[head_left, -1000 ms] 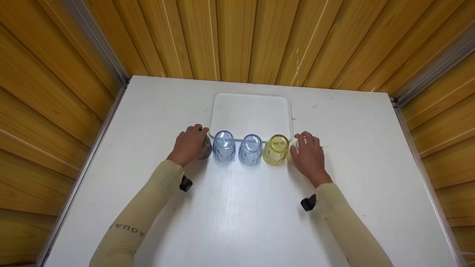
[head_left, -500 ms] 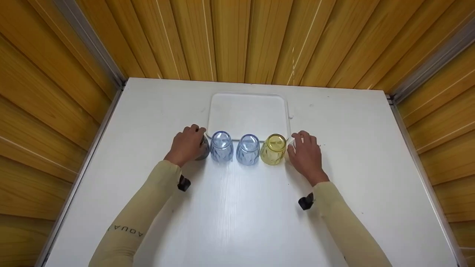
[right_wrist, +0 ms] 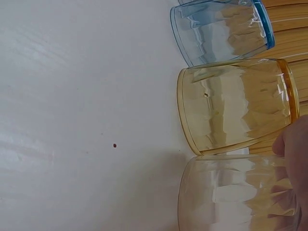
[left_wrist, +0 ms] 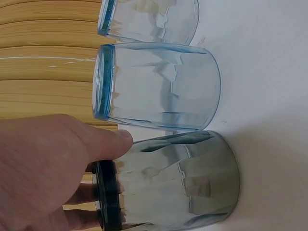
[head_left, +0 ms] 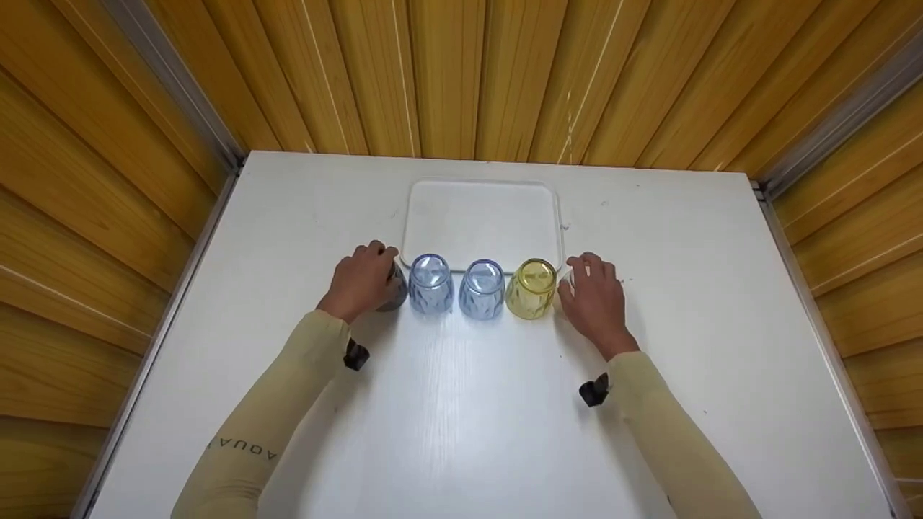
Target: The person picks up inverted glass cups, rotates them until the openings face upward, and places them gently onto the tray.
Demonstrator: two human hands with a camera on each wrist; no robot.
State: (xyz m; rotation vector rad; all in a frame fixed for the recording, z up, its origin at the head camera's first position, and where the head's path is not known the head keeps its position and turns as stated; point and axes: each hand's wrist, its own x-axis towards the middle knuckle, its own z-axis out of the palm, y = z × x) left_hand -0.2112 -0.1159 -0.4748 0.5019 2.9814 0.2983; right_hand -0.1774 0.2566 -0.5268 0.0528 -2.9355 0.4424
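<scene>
While the left hand [head_left: 358, 283] holds the dark glass [left_wrist: 183, 183] near its upturned base, thumb on 1 side and fingers on the other, the right hand [head_left: 595, 299] grips the clear glass [right_wrist: 226, 197] in a similar manner, w/ some fingers hidden. The 2 hands are well apart; btwn them stand the left blue glass [head_left: 431, 288], the right blue glass [head_left: 482, 292] and the yellow glass [head_left: 532, 292]. All 5 stand upside down, mouths on the white table [head_left: 447, 432], in 1 row just beside the near edge of the white tray [head_left: 479, 223]. Whether the dark glass touches its neighbour, I cannot tell.

As for handling, the walls look hard, stiff & smooth, prob. glass or clear plastic, so each should be light enough for 1 hand, but slippery if fingers are damp. It is wise to treat them as fragile, esp. at the mouth rim. The best hold is approx. where the hands are now: around the thick base end, w/ thumb opposite the fingers. Bc the gaps are narrow, a thumb may knock the next glass, e.g. the yellow 1.
</scene>
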